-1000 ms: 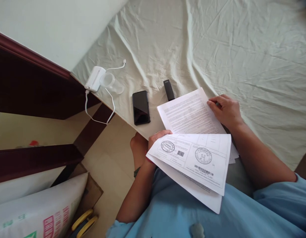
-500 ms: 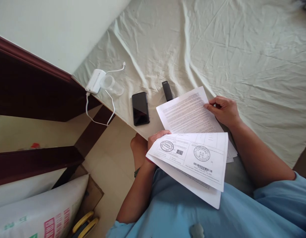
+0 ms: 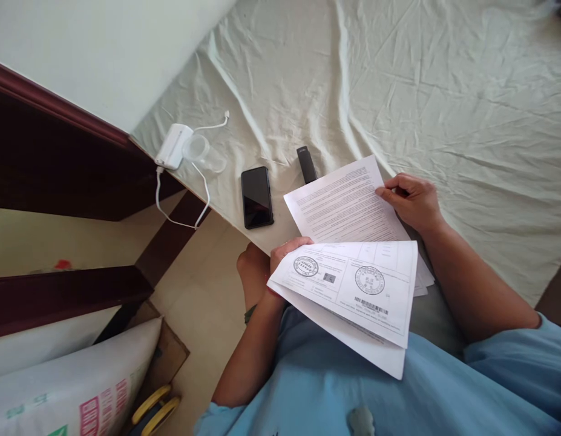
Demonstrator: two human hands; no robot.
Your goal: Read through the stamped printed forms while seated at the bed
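My left hand (image 3: pixel 287 249) is closed on the left side of a folded-over bundle of printed papers (image 3: pixel 348 297), its fingers partly covered by the sheets. Round stamps and a barcode show on the top page, which hangs over my lap. Beyond it lies a text-covered sheet (image 3: pixel 341 203), angled on the cloth. My right hand (image 3: pixel 411 200) pinches that sheet's right edge between thumb and fingers. Parts of further sheets (image 3: pixel 423 275) stick out below my right wrist. Close to the papers are a black phone (image 3: pixel 257 198) and a small black stick-shaped object (image 3: pixel 306 163), its near end against the sheet.
A pale wrinkled cloth (image 3: pixel 466 91) covers the surface. At its left edge sit a white adapter (image 3: pixel 174 146) with a cable and a clear plastic cup (image 3: pixel 207 154). Dark red wooden furniture (image 3: pixel 57 151) stands left, above a white printed sack (image 3: pixel 80 381) and yellow-rimmed wheels (image 3: pixel 155 412).
Both hands keep their holds on the papers. The text sheet's upper edge has tilted slightly, and the whole view has shifted a little; otherwise things stay in place.
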